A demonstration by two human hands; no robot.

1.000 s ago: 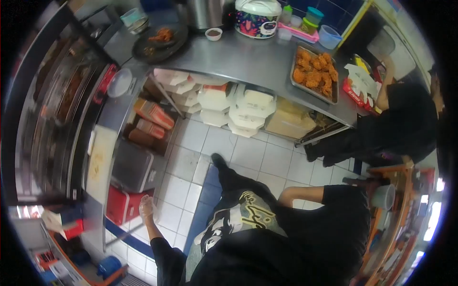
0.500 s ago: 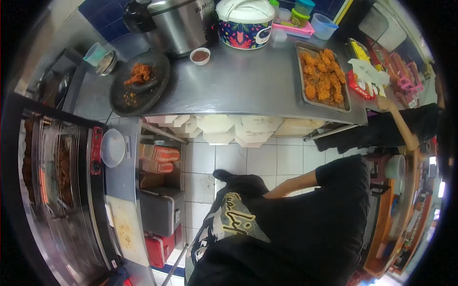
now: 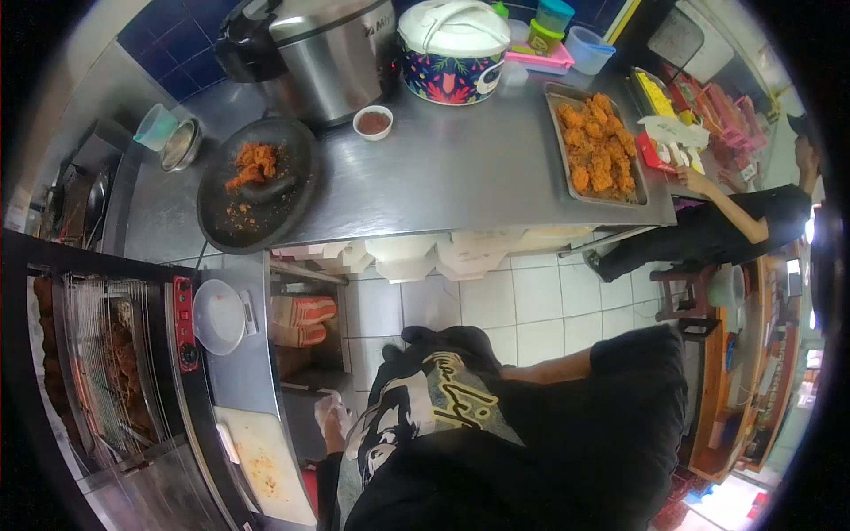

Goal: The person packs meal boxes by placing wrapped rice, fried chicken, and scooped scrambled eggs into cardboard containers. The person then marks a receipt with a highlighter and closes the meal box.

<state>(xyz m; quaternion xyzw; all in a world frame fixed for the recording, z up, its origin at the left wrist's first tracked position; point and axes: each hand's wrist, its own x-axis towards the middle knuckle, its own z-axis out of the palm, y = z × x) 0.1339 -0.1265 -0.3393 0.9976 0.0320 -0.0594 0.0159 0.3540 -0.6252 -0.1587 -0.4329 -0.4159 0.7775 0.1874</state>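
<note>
My left hand (image 3: 332, 419), in a clear plastic glove, hangs low beside the side counter, right of the stained cutting board (image 3: 266, 465). How its fingers lie is too blurred to tell. My right forearm runs toward my body, and the hand is hidden behind my shirt. Ahead on the steel counter (image 3: 425, 177) are a dark stone mortar (image 3: 297, 208) with pieces of fried chicken (image 3: 255, 165), a small white bowl of reddish sauce (image 3: 373, 123) and a metal tray of fried chicken (image 3: 599, 150).
A steel cooker (image 3: 336, 66) and a flowered rice cooker (image 3: 453, 55) stand at the counter's back. A glass display warmer (image 3: 115, 363) is at left. A co-worker (image 3: 744, 217) at right touches a red and white box (image 3: 660, 150). White boxes are stacked below the counter.
The view has swung toward the counter, which now fills more of the frame. My left hand, out of view half a second ago, shows again. The co-worker's head has come into view.
</note>
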